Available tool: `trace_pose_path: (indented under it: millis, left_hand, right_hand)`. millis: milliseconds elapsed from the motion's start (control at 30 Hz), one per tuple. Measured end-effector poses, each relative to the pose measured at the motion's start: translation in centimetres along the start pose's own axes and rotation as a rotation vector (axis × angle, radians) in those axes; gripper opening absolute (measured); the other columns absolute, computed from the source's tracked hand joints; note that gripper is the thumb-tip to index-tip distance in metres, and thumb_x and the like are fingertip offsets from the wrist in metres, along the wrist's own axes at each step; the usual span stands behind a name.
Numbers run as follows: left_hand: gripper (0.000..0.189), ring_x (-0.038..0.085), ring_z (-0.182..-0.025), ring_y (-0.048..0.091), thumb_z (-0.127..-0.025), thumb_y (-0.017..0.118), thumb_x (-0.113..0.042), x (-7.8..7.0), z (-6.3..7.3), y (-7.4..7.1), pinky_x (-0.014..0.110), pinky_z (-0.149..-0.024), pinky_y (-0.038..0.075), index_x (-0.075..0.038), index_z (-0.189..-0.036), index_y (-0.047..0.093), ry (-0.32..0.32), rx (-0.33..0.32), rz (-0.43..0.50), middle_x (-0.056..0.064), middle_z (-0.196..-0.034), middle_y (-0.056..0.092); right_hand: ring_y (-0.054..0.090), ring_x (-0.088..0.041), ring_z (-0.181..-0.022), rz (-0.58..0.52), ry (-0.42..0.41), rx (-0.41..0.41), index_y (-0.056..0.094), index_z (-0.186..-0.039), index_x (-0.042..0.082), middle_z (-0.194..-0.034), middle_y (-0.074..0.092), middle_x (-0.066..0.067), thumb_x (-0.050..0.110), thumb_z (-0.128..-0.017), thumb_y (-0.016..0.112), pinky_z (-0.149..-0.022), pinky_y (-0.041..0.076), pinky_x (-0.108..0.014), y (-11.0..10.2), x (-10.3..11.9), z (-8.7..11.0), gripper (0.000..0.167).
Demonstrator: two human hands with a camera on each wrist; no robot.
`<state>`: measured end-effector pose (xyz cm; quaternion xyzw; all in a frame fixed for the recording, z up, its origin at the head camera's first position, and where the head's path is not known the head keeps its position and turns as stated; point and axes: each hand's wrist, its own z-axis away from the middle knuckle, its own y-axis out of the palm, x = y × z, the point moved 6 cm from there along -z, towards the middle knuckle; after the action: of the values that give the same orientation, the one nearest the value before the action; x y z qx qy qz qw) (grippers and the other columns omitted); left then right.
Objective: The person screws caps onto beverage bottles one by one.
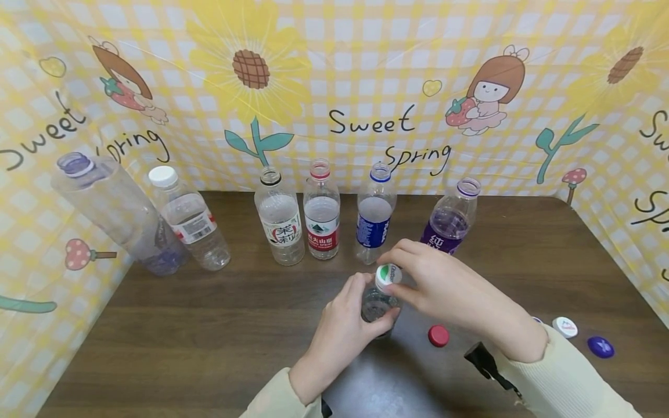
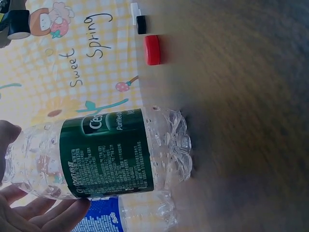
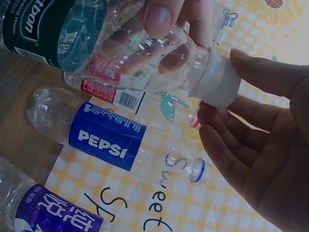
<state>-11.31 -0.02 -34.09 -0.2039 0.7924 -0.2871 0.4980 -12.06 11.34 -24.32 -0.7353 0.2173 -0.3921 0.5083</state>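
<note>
My left hand (image 1: 340, 316) grips the clear plastic bottle (image 2: 106, 154) around its upper body, above the dark green label. The bottle stands upright on the dark wooden table (image 1: 198, 348). On its neck sits a white cap (image 3: 217, 79) with a green mark on top, seen in the head view. The right hand (image 1: 444, 278) pinches this cap between thumb and fingers. Near the bottle, to the right, lies a red cap (image 1: 438, 335).
Behind stand uncapped bottles with black (image 1: 279, 226), red (image 1: 322, 220) and blue (image 1: 373, 217) neck rings, plus a purple-labelled bottle (image 1: 446, 223). At left are a white-capped bottle (image 1: 193, 217) and a large bottle (image 1: 120, 215). White (image 1: 565, 327) and purple (image 1: 601, 347) caps lie right.
</note>
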Motion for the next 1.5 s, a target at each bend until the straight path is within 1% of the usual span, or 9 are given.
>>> trace_pose_path:
  millis: [167, 267, 333, 433, 567, 867, 1200, 1333, 1500]
  left_hand:
    - [0.048, 0.016, -0.089, 0.067, -0.081, 0.075, -0.034, -0.1, 0.0, 0.0, 0.033, -0.07, 0.055, -0.011, -0.117, 0.053, -0.002, 0.001, 0.006, 0.002, -0.107, 0.064]
    - [0.049, 0.016, -0.091, 0.067, -0.08, 0.075, -0.034, -0.1, -0.1, -0.1, 0.034, -0.072, 0.056, -0.012, -0.118, 0.053, -0.005, -0.004, 0.01, 0.002, -0.108, 0.064]
    - [0.049, 0.016, -0.092, 0.067, -0.08, 0.075, -0.034, 0.0, -0.1, -0.1, 0.035, -0.074, 0.056, -0.013, -0.119, 0.053, -0.015, 0.0, 0.016, 0.001, -0.108, 0.064]
    - [0.048, 0.018, -0.092, 0.067, -0.08, 0.075, -0.034, 0.0, -0.1, -0.1, 0.035, -0.074, 0.056, -0.012, -0.117, 0.053, -0.022, 0.007, 0.018, 0.003, -0.107, 0.065]
    - [0.046, 0.018, -0.091, 0.067, -0.08, 0.075, -0.032, 0.1, -0.1, -0.1, 0.034, -0.072, 0.056, -0.011, -0.114, 0.054, -0.013, 0.003, 0.007, 0.004, -0.105, 0.065]
    - [0.048, 0.017, -0.092, 0.067, -0.079, 0.076, -0.033, -0.1, -0.1, -0.1, 0.034, -0.073, 0.056, -0.011, -0.116, 0.054, -0.006, 0.002, 0.01, 0.003, -0.105, 0.064]
    - [0.048, 0.017, -0.089, 0.067, -0.079, 0.076, -0.032, 0.0, -0.1, -0.1, 0.034, -0.071, 0.056, -0.011, -0.115, 0.054, 0.004, -0.015, -0.004, 0.003, -0.103, 0.064]
    - [0.048, 0.018, -0.089, 0.067, -0.079, 0.076, -0.033, 0.0, -0.1, -0.1, 0.034, -0.071, 0.056, -0.012, -0.115, 0.054, -0.003, -0.011, -0.002, 0.003, -0.103, 0.064]
    - [0.046, 0.018, -0.088, 0.067, -0.079, 0.076, -0.033, 0.0, -0.2, 0.0, 0.033, -0.069, 0.055, -0.01, -0.113, 0.054, 0.006, -0.009, -0.008, 0.004, -0.102, 0.064]
  right_hand:
    - [0.058, -0.007, -0.086, -0.014, 0.092, 0.019, 0.064, -0.101, 0.014, -0.094, 0.063, 0.005, 0.03, -0.082, 0.075, -0.075, 0.052, -0.028, 0.2, -0.7, -0.1, 0.027]
    - [0.059, -0.009, -0.091, -0.029, 0.131, 0.066, 0.06, -0.108, 0.012, -0.099, 0.064, 0.003, 0.034, -0.079, 0.077, -0.079, 0.053, -0.03, 0.4, -1.1, -0.1, 0.04]
    - [0.059, -0.011, -0.096, -0.033, 0.106, 0.092, 0.058, -0.118, 0.009, -0.105, 0.064, 0.0, 0.029, -0.079, 0.078, -0.083, 0.053, -0.032, 0.3, -1.1, -0.1, 0.048]
    - [0.059, -0.014, -0.105, -0.027, 0.009, 0.107, 0.055, -0.128, 0.006, -0.115, 0.062, -0.003, 0.015, -0.08, 0.076, -0.088, 0.053, -0.035, 0.0, -0.9, 0.0, 0.053]
    - [0.059, -0.013, -0.104, -0.015, -0.078, 0.109, 0.061, -0.121, 0.007, -0.115, 0.062, -0.002, 0.005, -0.082, 0.072, -0.087, 0.053, -0.034, -0.2, -0.6, 0.0, 0.041]
    - [0.058, -0.011, -0.095, -0.005, -0.036, 0.103, 0.066, -0.106, 0.013, -0.102, 0.063, 0.003, 0.013, -0.083, 0.073, -0.082, 0.053, -0.032, -0.2, -0.8, 0.0, 0.023]
    - [0.056, -0.011, -0.085, 0.068, 0.041, 0.046, 0.063, -0.096, 0.014, -0.09, 0.062, 0.004, 0.029, -0.082, 0.075, -0.074, 0.052, -0.031, 0.0, -1.1, -0.2, 0.023]
    - [0.058, -0.012, -0.09, 0.043, 0.035, 0.076, 0.064, -0.106, 0.011, -0.097, 0.063, 0.002, 0.026, -0.08, 0.077, -0.078, 0.053, -0.031, 0.1, -1.1, -0.3, 0.033]
    - [0.059, -0.017, -0.108, -0.027, -0.064, 0.132, 0.061, -0.122, 0.008, -0.116, 0.063, -0.001, 0.011, -0.082, 0.073, -0.091, 0.052, -0.036, 0.0, -0.9, -0.3, 0.041]
